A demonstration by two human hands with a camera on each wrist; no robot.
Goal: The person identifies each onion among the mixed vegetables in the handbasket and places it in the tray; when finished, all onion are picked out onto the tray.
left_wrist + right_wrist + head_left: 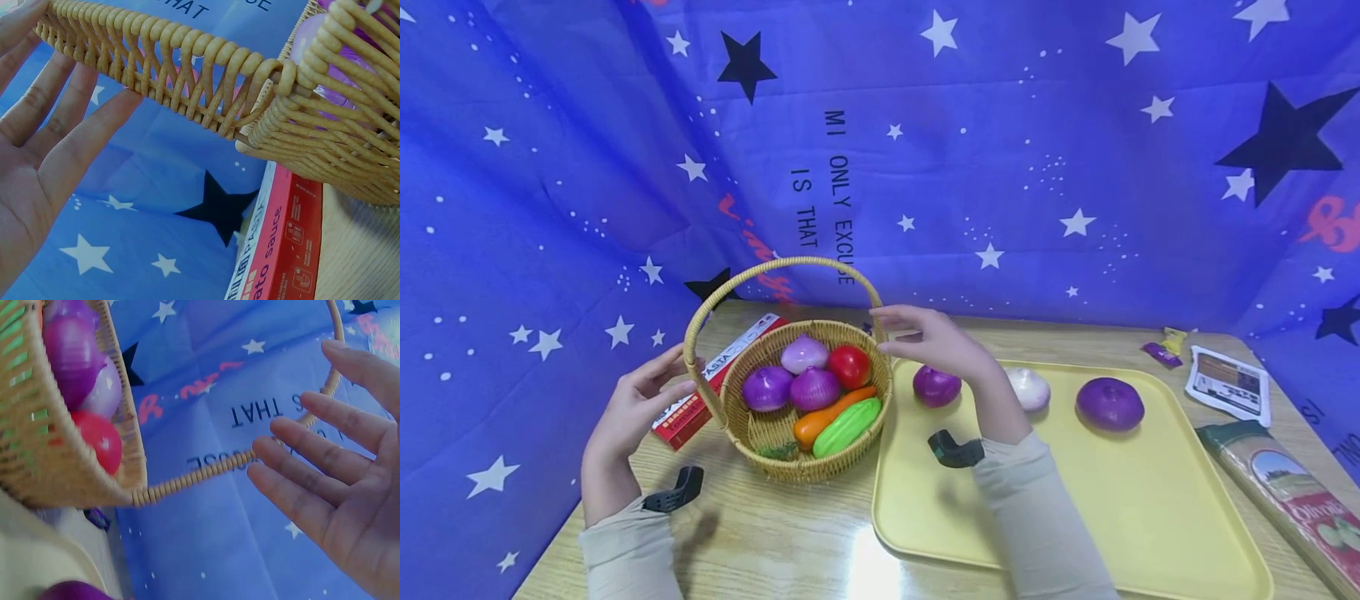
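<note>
A wicker basket [801, 475] with a tall arched handle [782, 262] stands on the table, left of the tray. Inside lie three purple onions [815, 389], a red tomato [849, 367], an orange carrot [831, 414] and a green ridged vegetable [847, 427]. At the handle's left side is my left hand [628, 408], fingers extended; the left wrist view shows its fingertips right at the woven handle [187, 75]. My right hand [936, 342] is at the handle's other side. Its spread, nearly straight fingers overlap the thin handle [212, 470] in the right wrist view.
A yellow tray [1075, 517] bears a purple onion [936, 387], a white bulb [1028, 389] and a flattish purple vegetable [1109, 405]. Behind the basket lies a red pasta box [685, 422]. Right of the tray are a white packet [1228, 385], small wrapped sweets [1165, 347] and a long package [1285, 492].
</note>
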